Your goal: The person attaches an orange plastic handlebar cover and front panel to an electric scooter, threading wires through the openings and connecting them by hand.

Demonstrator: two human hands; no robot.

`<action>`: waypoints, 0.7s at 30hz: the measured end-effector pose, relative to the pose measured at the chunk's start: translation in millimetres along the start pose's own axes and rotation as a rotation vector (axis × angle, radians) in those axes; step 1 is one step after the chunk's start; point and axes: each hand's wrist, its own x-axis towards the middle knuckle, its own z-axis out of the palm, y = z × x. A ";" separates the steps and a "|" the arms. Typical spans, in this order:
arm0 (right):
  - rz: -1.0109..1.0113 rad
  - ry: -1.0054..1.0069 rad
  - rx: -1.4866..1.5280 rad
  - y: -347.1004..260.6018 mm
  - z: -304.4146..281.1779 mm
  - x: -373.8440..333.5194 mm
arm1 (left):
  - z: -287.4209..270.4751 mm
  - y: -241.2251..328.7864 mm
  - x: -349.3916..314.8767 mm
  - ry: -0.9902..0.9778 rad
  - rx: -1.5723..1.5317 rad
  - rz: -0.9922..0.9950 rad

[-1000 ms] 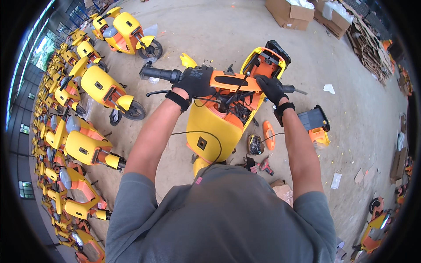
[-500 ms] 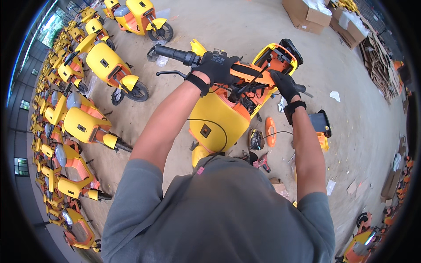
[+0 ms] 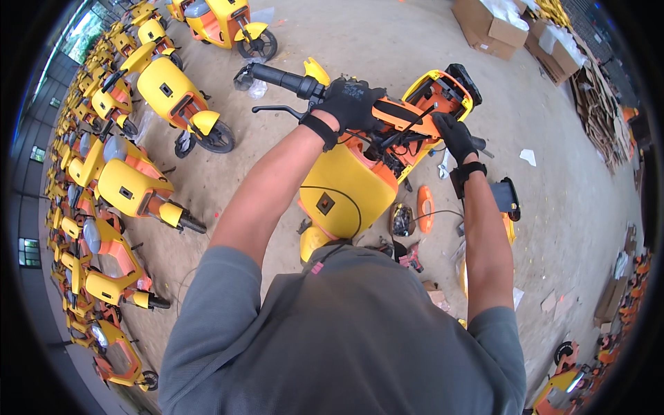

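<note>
A yellow scooter (image 3: 346,197) stands in front of me with its handlebar area opened up and dark cables showing. Across the handlebar lies an orange handlebar cover (image 3: 422,124) with a black strip. My left hand (image 3: 351,105), in a black glove, is closed around the cover's left end, beside the black handlebar grip (image 3: 277,78) and brake lever (image 3: 273,108). Gloved in black too, my right hand (image 3: 456,138) pinches the cover's right end. The fingertips under the cover are hidden.
On the floor near the scooter lie a loose orange part (image 3: 425,209), a headlight unit (image 3: 401,219) on a cable and a red-and-black power tool (image 3: 411,257). Rows of yellow scooters (image 3: 131,183) line the left. Cardboard boxes (image 3: 490,29) and flattened cardboard (image 3: 598,114) sit far right.
Both hands and the cover sit slightly farther right in the picture, along with a small shift of the whole view. Their hold on the cover looks the same.
</note>
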 end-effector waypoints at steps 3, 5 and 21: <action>-0.011 0.007 -0.058 2.5 4.7 2.4 | -7.3 -4.4 0.3 -0.100 -0.098 0.007; -0.014 -0.029 -0.074 8.3 6.5 7.9 | -11.7 -10.7 2.6 -0.170 -0.104 0.002; 0.310 -0.325 0.225 -13.5 -39.5 -9.3 | 14.1 -7.2 7.7 0.001 0.026 0.025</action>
